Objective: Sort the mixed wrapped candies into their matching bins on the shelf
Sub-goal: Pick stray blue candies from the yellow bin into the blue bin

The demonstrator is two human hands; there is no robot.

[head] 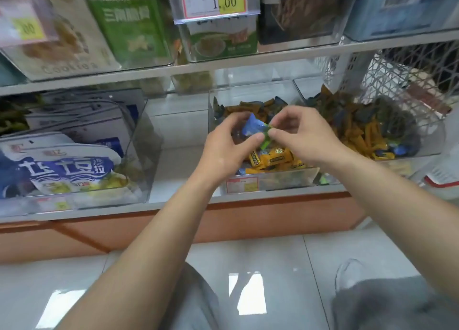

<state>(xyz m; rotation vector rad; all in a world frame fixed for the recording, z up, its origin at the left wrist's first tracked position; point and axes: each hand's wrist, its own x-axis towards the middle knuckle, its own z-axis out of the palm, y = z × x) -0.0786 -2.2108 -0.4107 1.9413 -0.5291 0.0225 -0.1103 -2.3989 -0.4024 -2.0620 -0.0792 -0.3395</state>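
Observation:
Both hands hover over the middle clear bin (270, 180) on the lower shelf. My left hand (229, 144) grips a blue wrapped candy (253, 128) between thumb and fingers. My right hand (301, 133) pinches a small green wrapped candy (266, 140) right beside it; the two hands almost touch. Under them the bin holds yellow wrapped candies (272, 159) with some blue ones mixed in. The bin to the right (427, 145) is full of orange-yellow candies (360, 130) with a few blue ones near its front.
A clear bin with blue and white snack packs (67, 168) sits at the left, with a gap of bare shelf between. The upper shelf (223, 65) overhangs with boxes and a price tag (213, 0). A white mesh basket (407, 76) stands at the right.

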